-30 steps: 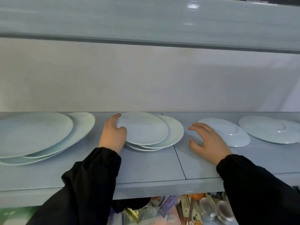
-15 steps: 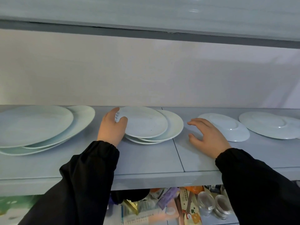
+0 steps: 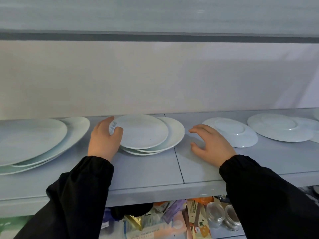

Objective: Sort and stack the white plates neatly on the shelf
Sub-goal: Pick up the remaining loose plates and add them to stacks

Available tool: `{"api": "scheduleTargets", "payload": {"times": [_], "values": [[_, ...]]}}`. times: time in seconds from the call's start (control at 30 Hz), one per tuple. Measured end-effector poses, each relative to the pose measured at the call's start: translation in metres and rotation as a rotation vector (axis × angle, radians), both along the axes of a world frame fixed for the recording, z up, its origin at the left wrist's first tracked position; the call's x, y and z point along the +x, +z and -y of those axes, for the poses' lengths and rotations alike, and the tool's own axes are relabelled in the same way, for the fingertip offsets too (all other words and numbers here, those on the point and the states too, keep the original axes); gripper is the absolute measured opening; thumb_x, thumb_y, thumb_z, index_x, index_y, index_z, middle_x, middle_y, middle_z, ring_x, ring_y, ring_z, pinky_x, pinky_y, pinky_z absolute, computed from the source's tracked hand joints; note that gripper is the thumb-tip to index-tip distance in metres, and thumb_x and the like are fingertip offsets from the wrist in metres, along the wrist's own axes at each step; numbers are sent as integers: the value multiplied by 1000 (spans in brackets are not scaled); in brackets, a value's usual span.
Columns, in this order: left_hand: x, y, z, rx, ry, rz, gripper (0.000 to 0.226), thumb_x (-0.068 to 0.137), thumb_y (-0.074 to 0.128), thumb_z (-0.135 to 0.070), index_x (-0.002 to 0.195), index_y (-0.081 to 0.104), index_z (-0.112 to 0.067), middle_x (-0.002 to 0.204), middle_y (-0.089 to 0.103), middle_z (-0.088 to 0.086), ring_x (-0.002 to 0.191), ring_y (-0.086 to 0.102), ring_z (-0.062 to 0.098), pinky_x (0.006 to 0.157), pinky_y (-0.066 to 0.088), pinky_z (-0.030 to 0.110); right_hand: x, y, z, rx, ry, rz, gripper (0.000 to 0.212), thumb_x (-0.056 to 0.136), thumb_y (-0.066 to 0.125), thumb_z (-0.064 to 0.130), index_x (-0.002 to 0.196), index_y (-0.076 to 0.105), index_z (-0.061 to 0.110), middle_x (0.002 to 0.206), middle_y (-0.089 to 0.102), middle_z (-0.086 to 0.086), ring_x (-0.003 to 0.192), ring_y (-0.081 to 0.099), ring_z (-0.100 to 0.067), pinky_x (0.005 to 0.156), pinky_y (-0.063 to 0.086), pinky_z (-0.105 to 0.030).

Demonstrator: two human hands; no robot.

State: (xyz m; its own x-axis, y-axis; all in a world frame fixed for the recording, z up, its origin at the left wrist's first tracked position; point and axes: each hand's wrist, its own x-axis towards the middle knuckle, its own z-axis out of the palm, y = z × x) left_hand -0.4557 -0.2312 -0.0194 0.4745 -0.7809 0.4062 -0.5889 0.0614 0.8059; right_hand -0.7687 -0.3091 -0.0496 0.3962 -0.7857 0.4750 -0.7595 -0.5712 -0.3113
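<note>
White plates (image 3: pixel 279 128) sit in 4 groups along the shelf (image 3: pixel 146 171). Our left hand (image 3: pixel 103 140) grips the left rim of the top plate (image 3: pixel 143 131) on the middle stack (image 3: pixel 174 135), thumb on top. Our right hand (image 3: pixel 212 145) holds nothing, its fingers spread and relaxed between that stack and an upturned plate (image 3: pixel 236 133). Larger plates (image 3: pixel 31 140) overlap at far left.

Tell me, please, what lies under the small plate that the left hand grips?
Two more white plates: the second plate juts out rightward, the third plate shows only its front rim. The small plate covers their middles, so anything lying between them is hidden.
</note>
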Motion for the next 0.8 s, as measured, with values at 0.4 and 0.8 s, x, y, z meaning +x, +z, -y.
{"api": "scheduleTargets", "payload": {"times": [0.4,0.8], "values": [[-52,-6,15,-190,142,492,52,84,44,-26,132,57,-10,131,60,10,125,46,34,108,35,43,-70,3,16,13,-30,4,46,85,62,41,129,57,31,140,47,10,131,40,-8,99,30,-17],[-225,-16,61,-307,-202,804,48,82,53,-18,128,62,-8,130,61,6,123,50,31,108,38,43,-187,9,51,42,-92,45,58,77,46,55,127,59,29,136,50,9,126,43,-8,100,30,-18]]}}
